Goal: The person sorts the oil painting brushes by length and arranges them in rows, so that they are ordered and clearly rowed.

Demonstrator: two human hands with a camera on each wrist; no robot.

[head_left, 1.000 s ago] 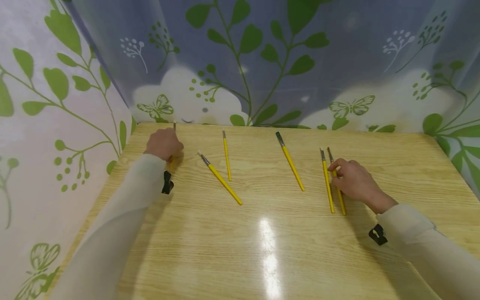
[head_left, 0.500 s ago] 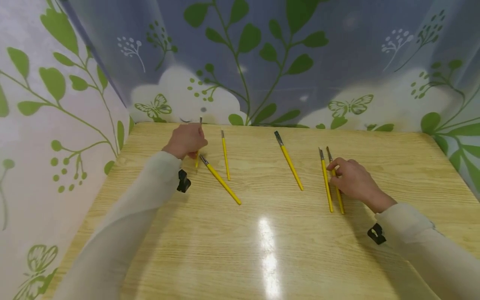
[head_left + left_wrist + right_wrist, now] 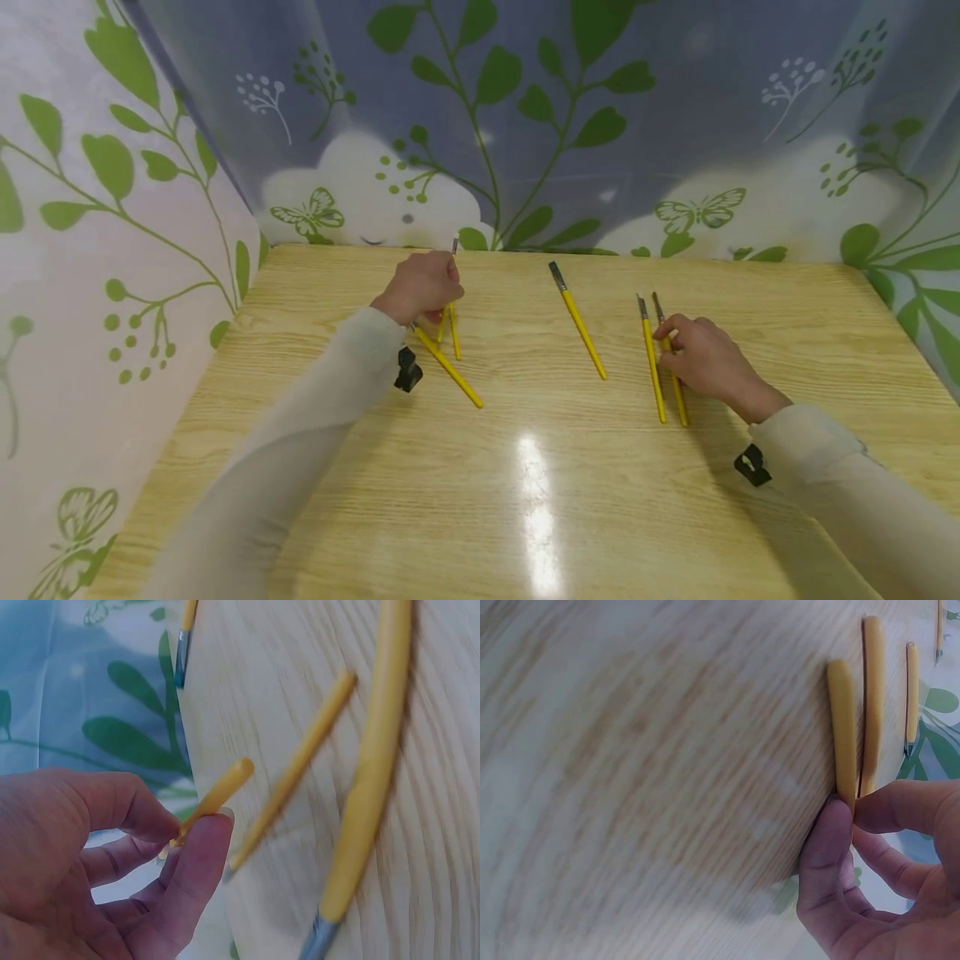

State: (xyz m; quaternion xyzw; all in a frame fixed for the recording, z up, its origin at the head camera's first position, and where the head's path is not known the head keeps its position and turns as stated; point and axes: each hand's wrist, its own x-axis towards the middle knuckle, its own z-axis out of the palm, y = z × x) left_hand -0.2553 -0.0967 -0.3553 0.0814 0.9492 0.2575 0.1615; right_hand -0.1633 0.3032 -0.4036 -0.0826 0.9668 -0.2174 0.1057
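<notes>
My left hand (image 3: 422,287) pinches a thin yellow-handled paintbrush (image 3: 225,786) between thumb and fingers, off the table in the left wrist view. Under and beside this hand lie a second thin paintbrush (image 3: 455,337) and a thicker one (image 3: 456,375); the hand covers their upper parts in the head view. On the right, my right hand (image 3: 705,358) pinches another yellow paintbrush (image 3: 843,727) with thumb and index finger. Its bristle end points toward the back wall. Close along its left side lies one more paintbrush (image 3: 652,362), apart from the fingers.
A flat paintbrush (image 3: 577,321) with dark green bristles lies slanted mid-table between the hands. The wood-grain table (image 3: 420,492) meets a leaf-patterned curtain (image 3: 525,142) at the back and a similar pale one (image 3: 67,292) at the left.
My left hand has moved right with its paintbrush, from the table's left end to over the thin and thick paintbrushes. The right hand stays in place.
</notes>
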